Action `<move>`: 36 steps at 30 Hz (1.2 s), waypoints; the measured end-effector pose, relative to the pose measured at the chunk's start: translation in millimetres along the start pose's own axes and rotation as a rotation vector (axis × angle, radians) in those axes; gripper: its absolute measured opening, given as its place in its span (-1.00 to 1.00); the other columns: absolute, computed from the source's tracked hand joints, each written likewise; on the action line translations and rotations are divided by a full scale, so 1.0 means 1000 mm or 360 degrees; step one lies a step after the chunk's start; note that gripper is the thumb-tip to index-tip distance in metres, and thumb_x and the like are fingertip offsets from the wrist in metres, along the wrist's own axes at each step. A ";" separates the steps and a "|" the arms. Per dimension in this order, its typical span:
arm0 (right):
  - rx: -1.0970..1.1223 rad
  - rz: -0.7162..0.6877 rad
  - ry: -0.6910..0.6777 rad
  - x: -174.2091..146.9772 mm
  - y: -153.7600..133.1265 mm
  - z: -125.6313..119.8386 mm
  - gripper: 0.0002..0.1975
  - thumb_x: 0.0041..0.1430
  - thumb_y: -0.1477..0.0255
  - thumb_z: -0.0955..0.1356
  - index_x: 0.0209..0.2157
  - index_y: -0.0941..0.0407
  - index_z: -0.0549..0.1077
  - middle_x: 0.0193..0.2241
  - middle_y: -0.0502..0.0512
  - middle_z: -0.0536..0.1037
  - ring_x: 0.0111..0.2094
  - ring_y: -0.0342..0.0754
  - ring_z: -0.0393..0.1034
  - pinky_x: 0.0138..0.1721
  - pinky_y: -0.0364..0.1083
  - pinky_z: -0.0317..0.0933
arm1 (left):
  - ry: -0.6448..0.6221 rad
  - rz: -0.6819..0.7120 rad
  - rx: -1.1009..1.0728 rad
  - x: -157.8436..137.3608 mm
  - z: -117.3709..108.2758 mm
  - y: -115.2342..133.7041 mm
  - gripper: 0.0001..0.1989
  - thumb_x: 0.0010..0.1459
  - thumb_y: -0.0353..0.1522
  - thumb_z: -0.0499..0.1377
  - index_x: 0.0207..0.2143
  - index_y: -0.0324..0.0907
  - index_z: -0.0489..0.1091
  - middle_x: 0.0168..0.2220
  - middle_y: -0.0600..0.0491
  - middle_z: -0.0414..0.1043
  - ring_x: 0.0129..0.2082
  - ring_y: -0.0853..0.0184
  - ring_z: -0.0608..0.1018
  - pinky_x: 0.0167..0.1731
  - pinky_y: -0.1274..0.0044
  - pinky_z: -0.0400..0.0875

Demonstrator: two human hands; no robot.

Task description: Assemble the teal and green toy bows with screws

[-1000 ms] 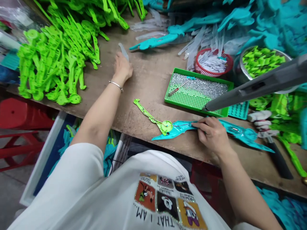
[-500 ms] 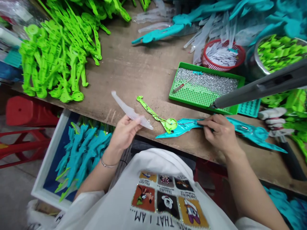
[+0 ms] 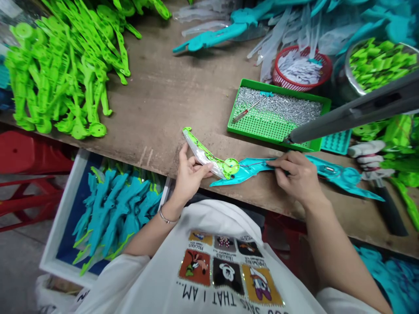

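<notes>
Grasping with the left hand a translucent curved plastic strip, set against a slim bright green plastic arm with round end. Gripping with the right hand a long turquoise plastic shell, perhaps also a thin wire, poorly visible there. Situated together near the brown tabletop's front edge. Beyond, to notice a green perforated tray.

Translucent strip in left hand
</notes>
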State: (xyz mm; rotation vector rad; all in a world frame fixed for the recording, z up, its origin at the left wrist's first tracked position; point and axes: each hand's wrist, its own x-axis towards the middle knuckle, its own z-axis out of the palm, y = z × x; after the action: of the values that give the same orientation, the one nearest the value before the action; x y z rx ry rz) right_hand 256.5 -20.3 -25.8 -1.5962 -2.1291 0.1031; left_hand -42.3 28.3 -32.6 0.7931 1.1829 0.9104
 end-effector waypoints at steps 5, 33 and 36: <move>0.0011 -0.0007 -0.0024 0.000 0.000 0.000 -0.72 0.18 0.62 0.29 -0.28 0.14 0.66 -0.43 0.15 0.53 -0.35 0.01 0.43 -0.30 -0.01 0.31 | -0.0046 0.0000 -0.0072 0.001 0.000 -0.004 0.17 -0.03 -0.25 0.47 0.41 0.09 -0.27 -0.25 0.17 0.48 -0.33 0.37 0.65 -0.31 0.53 0.63; 0.0028 -0.0128 0.0027 0.003 0.003 -0.002 -0.77 0.20 0.60 0.32 -0.28 0.07 0.60 -0.43 0.08 0.53 -0.37 -0.01 0.45 -0.35 -0.01 0.37 | -0.0099 0.0016 0.0351 0.004 -0.006 0.003 0.24 0.06 -0.31 0.41 0.47 -0.09 -0.47 -0.43 0.21 0.46 -0.48 0.43 0.56 -0.39 0.59 0.51; 0.0019 -0.0161 0.0047 0.004 0.003 -0.002 -0.78 0.20 0.60 0.32 -0.28 0.07 0.59 -0.43 0.07 0.53 -0.39 -0.01 0.47 -0.37 -0.01 0.37 | -0.0093 0.0019 0.0405 0.003 -0.007 0.005 0.22 0.06 -0.31 0.41 0.48 -0.11 -0.41 -0.41 0.17 0.49 -0.45 0.40 0.57 -0.37 0.57 0.51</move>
State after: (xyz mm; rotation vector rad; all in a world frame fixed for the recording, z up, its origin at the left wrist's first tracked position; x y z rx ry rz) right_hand 259.3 -16.3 -23.8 -1.4717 -2.1781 0.0588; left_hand -49.9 33.2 -31.3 1.0254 1.2585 0.7495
